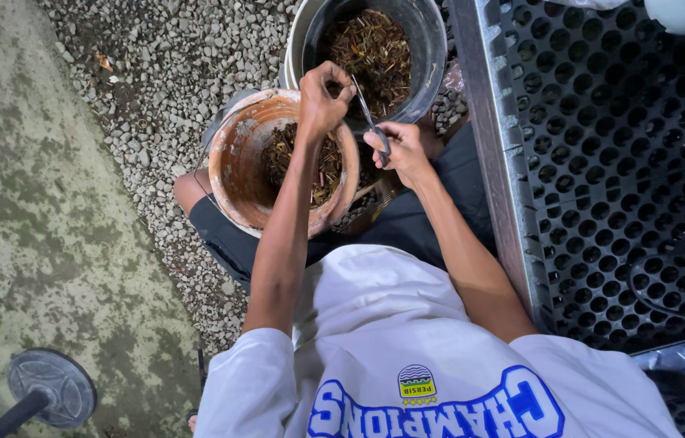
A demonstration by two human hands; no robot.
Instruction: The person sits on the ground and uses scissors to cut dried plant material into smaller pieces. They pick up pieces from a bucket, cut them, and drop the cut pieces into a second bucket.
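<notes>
Head view: right hand (402,150) grips scissors (370,122), long axis pointing to eleven o'clock, blades spread toward left hand (324,97) pinching a stem over the brown pot (233,166).

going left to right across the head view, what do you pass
round metal stand base → gravel strip → orange pot of plant scraps → left hand → scissors in the right hand → black perforated tray
</notes>
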